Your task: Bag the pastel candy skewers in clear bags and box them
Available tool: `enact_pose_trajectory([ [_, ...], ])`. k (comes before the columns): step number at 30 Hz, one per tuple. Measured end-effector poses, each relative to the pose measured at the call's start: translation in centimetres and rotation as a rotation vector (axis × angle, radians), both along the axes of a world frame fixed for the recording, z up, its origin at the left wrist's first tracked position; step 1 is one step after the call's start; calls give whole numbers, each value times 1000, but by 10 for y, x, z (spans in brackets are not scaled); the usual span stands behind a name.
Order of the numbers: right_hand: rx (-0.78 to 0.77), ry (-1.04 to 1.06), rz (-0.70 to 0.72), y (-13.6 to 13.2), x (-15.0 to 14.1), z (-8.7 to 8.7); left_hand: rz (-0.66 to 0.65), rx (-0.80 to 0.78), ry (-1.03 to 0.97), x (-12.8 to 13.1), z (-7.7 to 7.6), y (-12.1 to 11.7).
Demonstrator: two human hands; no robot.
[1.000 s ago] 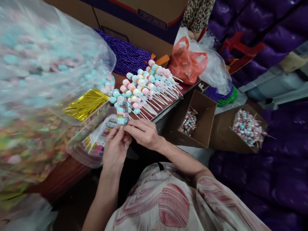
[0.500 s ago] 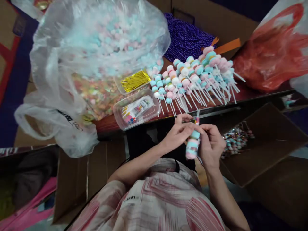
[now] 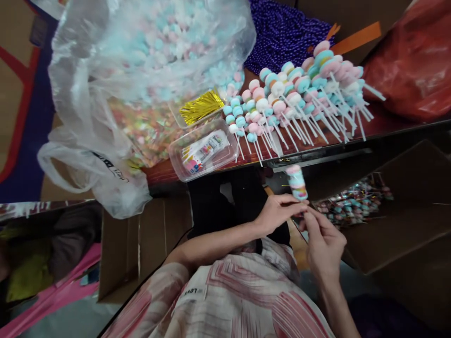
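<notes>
In front of my body, past the table edge, a wrapped marshmallow lollipop [image 3: 296, 180] in pink, blue and yellow points upward and away from me. The fingers of my left hand [image 3: 280, 213] pinch its lower end from the left. Against the same spot, my right hand [image 3: 326, 237] closes its thumb and fingers from the right. What lies exactly between the fingertips is too small to make out. On the table beyond, several marshmallow sticks [image 3: 278, 105] lie in a heap, their white sticks towards me. Gold twist ties [image 3: 201, 107] fill a clear tray beside a plastic box [image 3: 176, 164] of printed labels [image 3: 207, 149].
A big clear bag of marshmallows [image 3: 158, 51] and a bag of wrapped gummies [image 3: 144, 131] cover the table's left. Purple cord [image 3: 282, 37] and a red bag [image 3: 412, 65] sit behind. At lower right, a cardboard box [image 3: 412, 202] holds wrapped lollipops [image 3: 355, 202].
The lollipop has turned over, its marshmallow end swinging from towards me to away from me. Both hands have moved down and right with it. The camera view has shifted slightly.
</notes>
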State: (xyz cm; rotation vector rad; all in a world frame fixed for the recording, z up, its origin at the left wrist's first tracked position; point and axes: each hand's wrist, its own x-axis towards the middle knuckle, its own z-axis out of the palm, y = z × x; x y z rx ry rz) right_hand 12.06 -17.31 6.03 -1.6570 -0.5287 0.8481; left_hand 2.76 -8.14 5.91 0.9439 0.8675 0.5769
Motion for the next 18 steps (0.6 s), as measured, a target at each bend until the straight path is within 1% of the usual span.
enact_pose_trajectory([
  [2,-23,79,-14,-10,-1,-3,-85,290,48,-2,-1,-2],
  [4,18,224,-101,-14,4,-8,-163,569,59,-13,8,6],
  [5,53,300,-160,-13,8,-12,-162,670,60,-25,15,15],
  [6,82,364,-228,-11,14,-17,-81,753,84,-39,23,26],
  [7,104,415,-286,-7,21,-23,30,805,146,-58,31,40],
  [8,103,459,-321,-3,28,-29,149,833,249,-79,38,56],
  [10,10,506,-351,6,37,-40,350,875,517,-125,46,91],
  [12,-53,516,-316,16,35,-45,448,882,821,-168,45,122],
  [13,-56,513,-282,22,29,-44,458,873,946,-184,42,135],
  [14,-45,506,-244,29,20,-41,440,863,1036,-197,37,145],
  [16,-12,488,-152,45,-4,-29,368,829,1088,-211,28,159],
  [18,16,448,-66,62,-31,-14,331,795,1074,-213,22,166],
])
